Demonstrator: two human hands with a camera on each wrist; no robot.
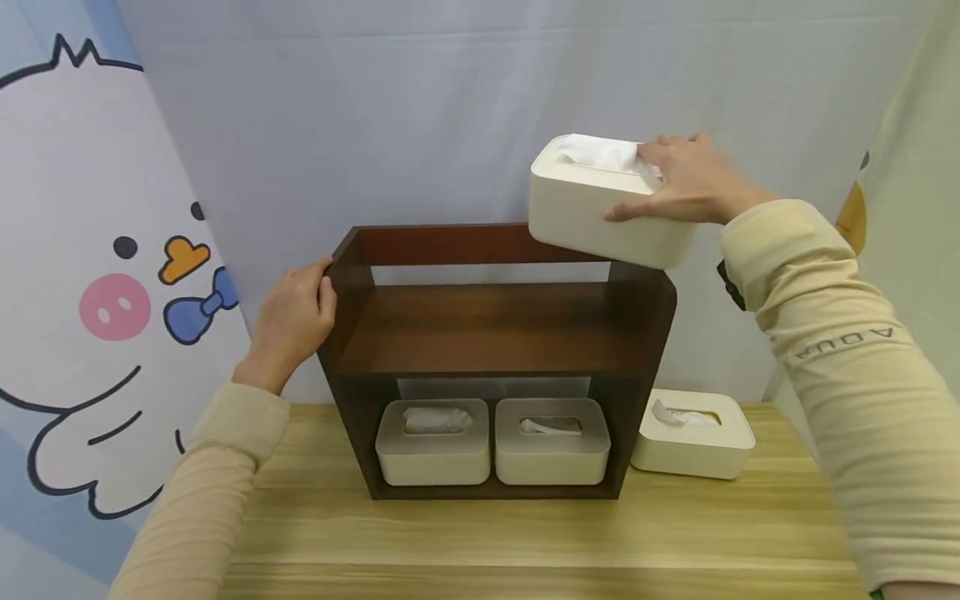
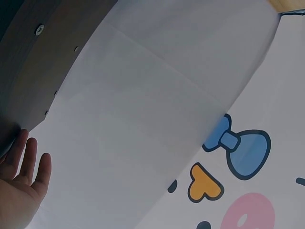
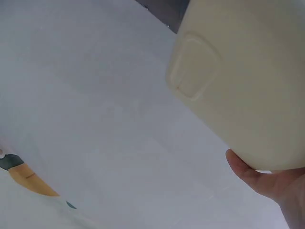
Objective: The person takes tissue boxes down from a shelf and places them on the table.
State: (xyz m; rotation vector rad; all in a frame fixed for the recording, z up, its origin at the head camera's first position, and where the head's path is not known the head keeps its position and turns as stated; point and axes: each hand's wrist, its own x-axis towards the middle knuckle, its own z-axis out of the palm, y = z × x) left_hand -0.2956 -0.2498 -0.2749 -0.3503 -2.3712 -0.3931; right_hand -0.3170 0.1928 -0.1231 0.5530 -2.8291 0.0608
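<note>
Up above the right end of a dark brown two-tier shelf [image 1: 487, 329], my right hand [image 1: 686, 179] grips a cream tissue box [image 1: 577, 208] from its right end. The box tilts down to the right, and a white tissue shows in its slot. In the right wrist view the plain underside of that tissue box [image 3: 248, 90] faces the camera, with my thumb on its edge. My left hand [image 1: 296, 308] holds the upper front edge of the shelf's left side panel. The left wrist view shows its fingers [image 2: 28, 160] along the panel's outer face.
Two tissue boxes, a left one [image 1: 432, 442] and a right one [image 1: 552, 442], fill the lower tier side by side. Another tissue box [image 1: 693, 437] sits on the wooden table [image 1: 480, 542], just right of the shelf. A pale curtain [image 1: 450, 108] hangs behind.
</note>
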